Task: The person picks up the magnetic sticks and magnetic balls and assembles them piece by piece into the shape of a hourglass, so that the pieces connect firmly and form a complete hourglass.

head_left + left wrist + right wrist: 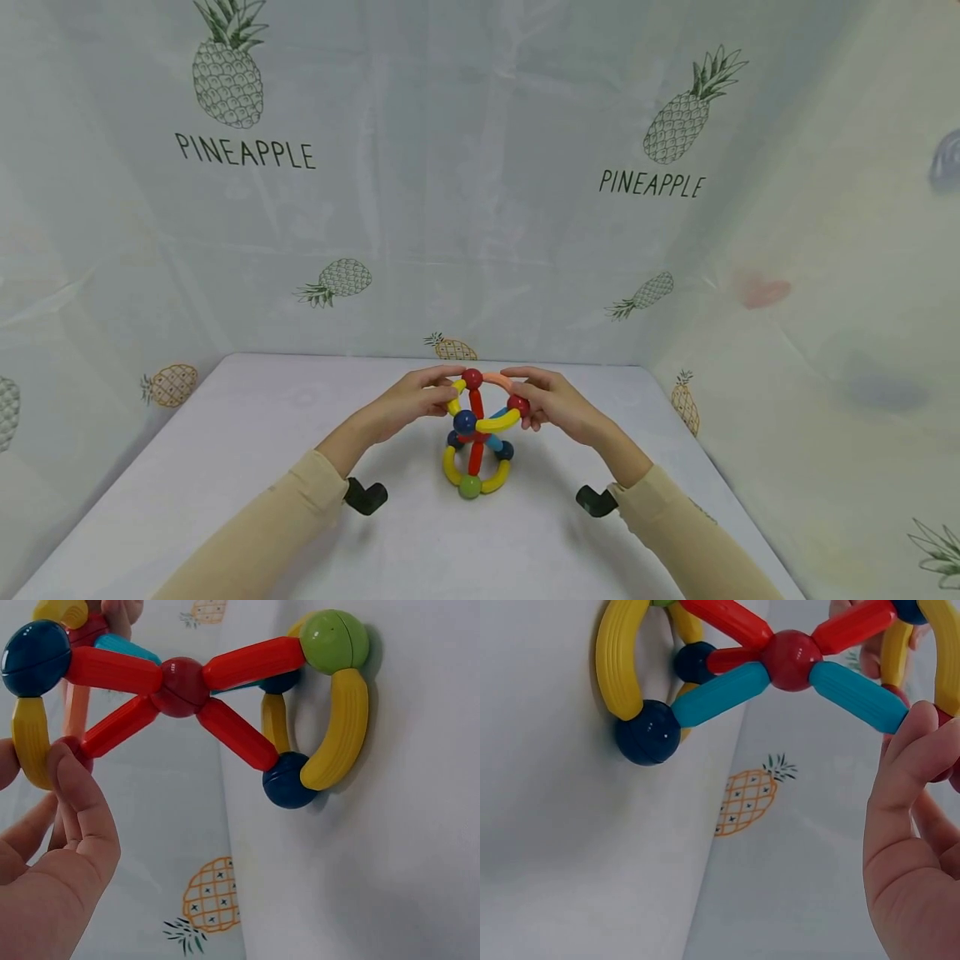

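Observation:
A two-tier structure of balls and rods stands upright on the table. Its lower ring has yellow curved rods (496, 477), a green ball (469, 487) and dark blue balls (289, 780). Straight red rods (252, 664) and light blue rods (724, 694) meet at a red centre ball (181, 688). At the upper ring, my left hand (405, 404) pinches a yellow curved rod (31, 742) between thumb and fingers. Opposite it, my right hand (562, 406) grips the ring at a red ball (517, 405), beside a salmon curved rod (498, 381).
The white table (225, 467) ends at a back edge just behind the structure. A pineapple-print curtain (480, 208) hangs behind and along the sides. Dark wrist-camera mounts (367, 497) jut inward from both sleeves over the table.

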A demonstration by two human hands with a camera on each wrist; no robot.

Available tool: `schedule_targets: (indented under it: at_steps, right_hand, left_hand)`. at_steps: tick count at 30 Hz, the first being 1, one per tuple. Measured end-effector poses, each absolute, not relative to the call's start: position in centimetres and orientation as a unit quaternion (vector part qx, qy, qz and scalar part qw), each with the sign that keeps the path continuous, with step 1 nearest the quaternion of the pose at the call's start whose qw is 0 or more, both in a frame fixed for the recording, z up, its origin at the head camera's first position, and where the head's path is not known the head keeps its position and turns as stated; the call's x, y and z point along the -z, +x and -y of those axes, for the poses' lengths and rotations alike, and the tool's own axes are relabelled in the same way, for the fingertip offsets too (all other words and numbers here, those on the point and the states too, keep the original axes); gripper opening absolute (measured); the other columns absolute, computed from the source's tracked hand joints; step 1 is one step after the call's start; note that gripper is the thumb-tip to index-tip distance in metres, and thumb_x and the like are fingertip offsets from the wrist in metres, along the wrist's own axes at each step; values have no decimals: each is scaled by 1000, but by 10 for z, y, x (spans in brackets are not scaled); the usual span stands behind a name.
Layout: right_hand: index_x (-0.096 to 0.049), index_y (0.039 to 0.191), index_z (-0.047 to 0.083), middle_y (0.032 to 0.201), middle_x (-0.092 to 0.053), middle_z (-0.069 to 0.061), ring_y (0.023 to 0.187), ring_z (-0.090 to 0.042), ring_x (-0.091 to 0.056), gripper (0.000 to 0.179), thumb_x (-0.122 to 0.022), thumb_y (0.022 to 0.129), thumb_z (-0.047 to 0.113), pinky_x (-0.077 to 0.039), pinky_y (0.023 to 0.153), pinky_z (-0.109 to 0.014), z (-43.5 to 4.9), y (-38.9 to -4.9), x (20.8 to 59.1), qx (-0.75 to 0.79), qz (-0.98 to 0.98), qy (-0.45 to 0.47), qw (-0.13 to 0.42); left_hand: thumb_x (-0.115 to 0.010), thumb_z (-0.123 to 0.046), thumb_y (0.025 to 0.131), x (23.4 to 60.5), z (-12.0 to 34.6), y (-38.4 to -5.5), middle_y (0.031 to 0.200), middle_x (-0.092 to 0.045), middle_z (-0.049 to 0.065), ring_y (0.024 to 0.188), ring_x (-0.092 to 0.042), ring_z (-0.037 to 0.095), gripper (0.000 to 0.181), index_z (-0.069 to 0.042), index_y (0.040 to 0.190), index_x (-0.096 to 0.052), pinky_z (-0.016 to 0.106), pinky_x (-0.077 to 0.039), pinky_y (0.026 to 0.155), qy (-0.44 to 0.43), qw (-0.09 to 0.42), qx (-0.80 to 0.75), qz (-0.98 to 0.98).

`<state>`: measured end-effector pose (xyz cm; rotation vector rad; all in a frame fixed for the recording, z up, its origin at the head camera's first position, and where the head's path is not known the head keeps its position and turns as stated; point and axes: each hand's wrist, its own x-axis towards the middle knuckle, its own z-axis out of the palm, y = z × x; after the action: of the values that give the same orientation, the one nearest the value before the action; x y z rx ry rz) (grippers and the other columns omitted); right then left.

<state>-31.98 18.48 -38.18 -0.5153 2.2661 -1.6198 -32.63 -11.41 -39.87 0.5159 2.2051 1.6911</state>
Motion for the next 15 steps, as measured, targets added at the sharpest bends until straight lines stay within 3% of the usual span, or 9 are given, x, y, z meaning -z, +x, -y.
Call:
schedule_targets:
  at_steps: [10, 15]
  right_hand:
    - [-53, 154, 14, 98, -70, -13, 70, -24, -63, 49, -57, 111, 36, -57, 67, -27, -186, -323, 384, 570, -787, -184, 149]
    - [-51, 156, 13, 104, -69, -14, 72, -26, -67, 51, -54, 112, 38, -58, 67, -29, -187, -322, 384, 562, -795, -175, 148]
  left_hand:
    - [-59, -27, 110, 393, 111, -324, 115, -64, 11, 109, -64, 25, 51, -15, 158, -50, 41, -56, 106, 172, 156, -597, -768]
    - [-60, -34, 109, 395, 116, -324, 121, -66, 9, 110, -65, 24, 55, -17, 160, -48, 41, -55, 107, 167, 152, -580, -783]
